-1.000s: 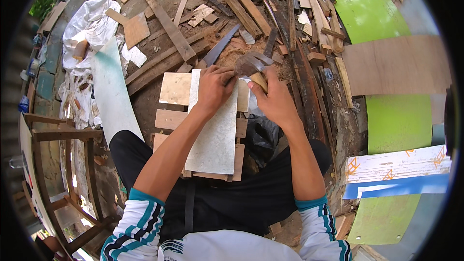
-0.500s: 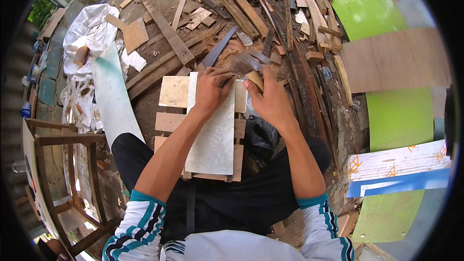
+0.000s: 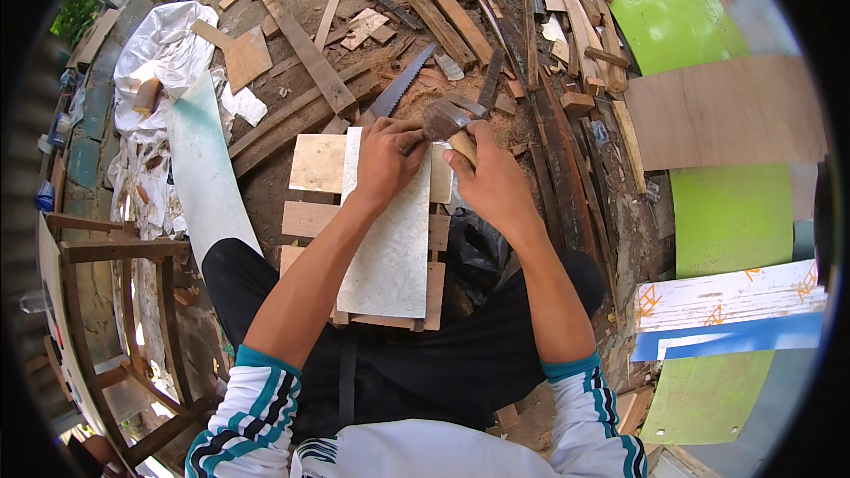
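Note:
A pale grey board (image 3: 390,239) lies lengthwise across three short wooden slats (image 3: 310,218) on the ground between my knees. My left hand (image 3: 385,159) rests at the board's far end, fingers pinched together as if on something small that I cannot make out. My right hand (image 3: 491,181) grips the wooden handle of a hammer (image 3: 447,121), whose dark head hangs just above the board's far right corner, close to my left fingers.
A handsaw (image 3: 400,81) lies on sawdust just beyond the board. Scrap planks and offcuts (image 3: 443,0) litter the ground ahead. Green panels (image 3: 735,212) and a plywood sheet (image 3: 726,111) lie right. A wooden chair frame (image 3: 115,301) stands left, beside a white curved panel (image 3: 208,177).
The hammer head has come down closer to my left fingers at the board's far end. My left hand has stayed put at the same spot.

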`<state>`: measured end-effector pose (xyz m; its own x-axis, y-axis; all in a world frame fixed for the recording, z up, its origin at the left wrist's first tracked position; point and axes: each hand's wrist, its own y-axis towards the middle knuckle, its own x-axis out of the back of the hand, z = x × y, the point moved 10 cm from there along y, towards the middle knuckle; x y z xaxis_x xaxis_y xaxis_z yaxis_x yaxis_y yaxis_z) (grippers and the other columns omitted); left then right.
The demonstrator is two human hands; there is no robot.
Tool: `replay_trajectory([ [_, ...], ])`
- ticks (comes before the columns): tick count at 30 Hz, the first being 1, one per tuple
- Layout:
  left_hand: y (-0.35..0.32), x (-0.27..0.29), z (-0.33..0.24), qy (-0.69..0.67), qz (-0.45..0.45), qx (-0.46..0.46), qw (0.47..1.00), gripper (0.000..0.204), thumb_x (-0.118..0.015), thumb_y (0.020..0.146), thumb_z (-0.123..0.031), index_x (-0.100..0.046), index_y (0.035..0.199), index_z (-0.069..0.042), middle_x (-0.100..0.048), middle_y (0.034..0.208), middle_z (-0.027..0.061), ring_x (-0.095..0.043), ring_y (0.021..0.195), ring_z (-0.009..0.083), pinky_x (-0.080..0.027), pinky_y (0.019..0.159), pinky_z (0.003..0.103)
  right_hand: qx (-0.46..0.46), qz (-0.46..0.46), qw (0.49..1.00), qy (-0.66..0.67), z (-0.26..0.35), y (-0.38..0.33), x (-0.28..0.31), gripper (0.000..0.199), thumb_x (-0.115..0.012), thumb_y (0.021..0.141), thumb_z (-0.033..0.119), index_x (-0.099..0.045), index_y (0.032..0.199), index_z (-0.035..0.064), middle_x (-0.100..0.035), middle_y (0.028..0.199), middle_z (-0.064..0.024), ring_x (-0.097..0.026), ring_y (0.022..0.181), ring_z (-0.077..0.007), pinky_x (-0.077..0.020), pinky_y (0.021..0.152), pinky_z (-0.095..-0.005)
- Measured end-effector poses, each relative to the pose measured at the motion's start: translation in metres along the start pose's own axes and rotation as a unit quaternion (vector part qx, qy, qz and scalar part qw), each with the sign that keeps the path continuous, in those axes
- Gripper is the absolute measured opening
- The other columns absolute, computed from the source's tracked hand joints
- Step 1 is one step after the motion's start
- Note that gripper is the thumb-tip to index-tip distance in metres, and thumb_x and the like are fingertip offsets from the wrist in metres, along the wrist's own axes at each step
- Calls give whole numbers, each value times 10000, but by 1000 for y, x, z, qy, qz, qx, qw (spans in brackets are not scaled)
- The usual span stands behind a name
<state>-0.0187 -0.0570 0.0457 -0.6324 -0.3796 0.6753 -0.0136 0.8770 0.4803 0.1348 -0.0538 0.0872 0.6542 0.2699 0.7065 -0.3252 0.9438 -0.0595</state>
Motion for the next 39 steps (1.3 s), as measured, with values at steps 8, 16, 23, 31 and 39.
replay_trajectory([
  [8,1,-1,3,-14,11,15,1000,167,-765,813,-161,-797,957,-84,-754,1051,24,-636,1005,251,-446,922,381,0,-24,1000,10,4,-2,2,439,-627,972,250,-436,1267,-13,-678,904,-331,-661,884,-522,-500,732,-573],
  [16,2,-2,1,-13,15,17,1000,163,-760,815,-152,-794,955,-76,-751,1050,37,-631,1015,265,-450,924,386,-10,-31,999,22,4,-6,3,426,-619,980,272,-428,1254,6,-680,891,-320,-659,881,-521,-495,726,-579],
  [23,2,-1,3,-30,19,26,999,164,-757,817,-144,-793,959,-72,-751,1056,42,-632,1015,273,-463,927,383,3,-66,997,46,6,-7,8,436,-611,985,269,-428,1273,-4,-678,886,-321,-654,878,-526,-487,729,-584],
  [31,3,2,4,-61,15,47,997,166,-772,802,-136,-786,941,-46,-762,1014,73,-658,974,295,-475,932,394,-6,-47,999,14,0,-5,5,440,-616,982,262,-434,1274,-12,-679,883,-320,-653,875,-529,-491,728,-577],
  [39,3,6,6,-72,5,47,996,160,-775,802,-163,-784,919,-54,-764,989,84,-674,963,305,-480,923,405,-10,-21,1000,11,0,-5,-3,467,-623,982,273,-426,1308,2,-675,905,-336,-672,868,-507,-504,730,-569],
])
